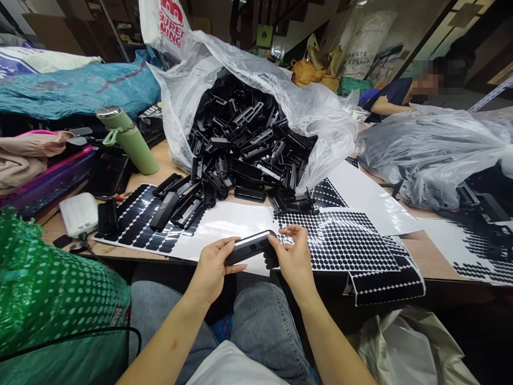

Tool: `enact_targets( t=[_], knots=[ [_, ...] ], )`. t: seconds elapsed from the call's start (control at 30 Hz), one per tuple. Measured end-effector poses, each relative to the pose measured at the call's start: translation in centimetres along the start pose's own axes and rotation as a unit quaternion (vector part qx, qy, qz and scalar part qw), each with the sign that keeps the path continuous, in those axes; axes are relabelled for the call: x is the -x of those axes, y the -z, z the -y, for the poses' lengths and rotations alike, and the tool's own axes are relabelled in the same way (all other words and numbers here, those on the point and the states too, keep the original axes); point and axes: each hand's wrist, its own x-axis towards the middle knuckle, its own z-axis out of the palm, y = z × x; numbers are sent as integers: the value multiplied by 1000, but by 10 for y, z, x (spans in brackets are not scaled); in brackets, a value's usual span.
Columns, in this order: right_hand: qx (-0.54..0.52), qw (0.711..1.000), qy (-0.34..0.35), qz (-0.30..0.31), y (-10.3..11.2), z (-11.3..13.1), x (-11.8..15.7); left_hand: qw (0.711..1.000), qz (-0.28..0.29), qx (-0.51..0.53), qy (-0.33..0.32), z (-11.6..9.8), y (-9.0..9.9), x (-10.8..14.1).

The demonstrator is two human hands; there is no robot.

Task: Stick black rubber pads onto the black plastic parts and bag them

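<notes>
Both my hands hold one long black plastic casing [249,248] above the table's front edge. My left hand [211,267] pinches its left end between thumb and fingers. At the other end, my right hand [295,258] has its thumb pressed on the casing, fingers bent. Whether a sticker is also between those fingers cannot be made out. Just beyond lies a white sheet of round black stickers [340,238]. A sheet of oblong black stickers [138,224] lies to the left. Loose black casings [164,211] rest partly on it.
A big clear plastic bag [176,107] spills black casings across the table [160,152]. Left stand a green bottle [134,141], a white box-shaped device [79,214] and a green sack [52,299]. At right are another plastic bag [428,149] and a person [395,99].
</notes>
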Motion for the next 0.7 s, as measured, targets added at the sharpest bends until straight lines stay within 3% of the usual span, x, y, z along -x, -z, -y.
enact_targets(
  t=[0.13, 0.3, 0.37, 0.47, 0.53, 0.6, 0.63, 0.7],
  knots=[
    [115, 990, 51, -64, 6, -3, -1, 1000, -5, 9, 12, 4, 1, -4],
    [184, 978, 93, 4, 6, -9, -2, 1000, -14, -2, 1, 4, 1, -7],
    [195, 974, 118, 1, 1, -10, -1, 1000, -21, -10, -10, 6, -1, -7],
    [191, 958, 214, -17, -7, -7, 6, 998, -44, -27, -47, 11, -2, -8],
    [171, 944, 282, -8, -9, -4, 12, 989, -83, -53, -113, 13, 1, -11],
    [134, 940, 314, -7, -8, -1, 16, 956, -149, -129, -217, 11, 11, -18],
    [115, 942, 314, -15, -6, -1, 17, 924, -193, -185, -275, 8, 19, -24],
    [87, 951, 293, -34, -2, -1, 18, 832, -278, -311, -367, 0, 39, -40]
  ],
)
